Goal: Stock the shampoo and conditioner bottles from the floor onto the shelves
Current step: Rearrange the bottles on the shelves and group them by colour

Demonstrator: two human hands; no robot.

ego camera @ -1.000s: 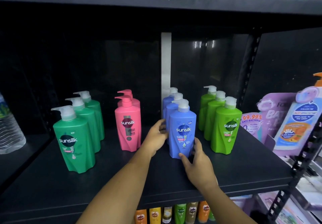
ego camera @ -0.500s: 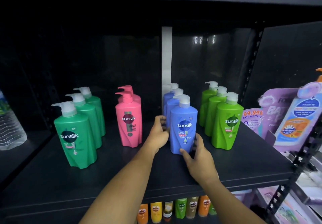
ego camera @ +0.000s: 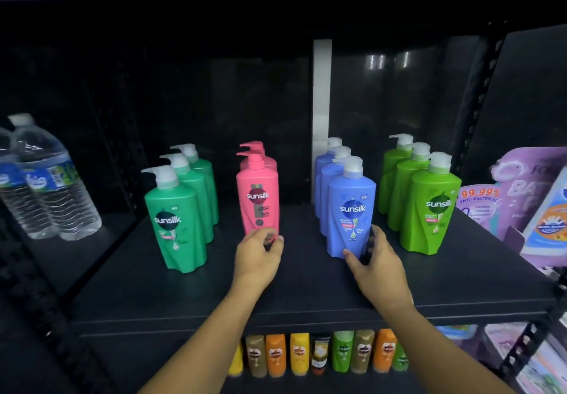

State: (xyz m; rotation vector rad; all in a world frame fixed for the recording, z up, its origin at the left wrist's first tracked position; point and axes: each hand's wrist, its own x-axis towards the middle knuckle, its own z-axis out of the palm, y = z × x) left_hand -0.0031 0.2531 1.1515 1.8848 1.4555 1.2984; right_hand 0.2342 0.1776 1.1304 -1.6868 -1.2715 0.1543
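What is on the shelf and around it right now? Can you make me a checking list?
Surface: dark shelf, bare along its front.
Job's things: four rows of pump bottles, all upright: three dark green bottles, two pink bottles, three blue bottles, three light green bottles.
Clutter: water bottles on the next shelf to the left; purple packs at the right.
Hands: left hand at the base of the front pink bottle, fingers curled around it; right hand at the base of the front blue bottle, touching it.
Cables: nothing seen.
Surroundings: small bottles on the shelf below; white post behind.
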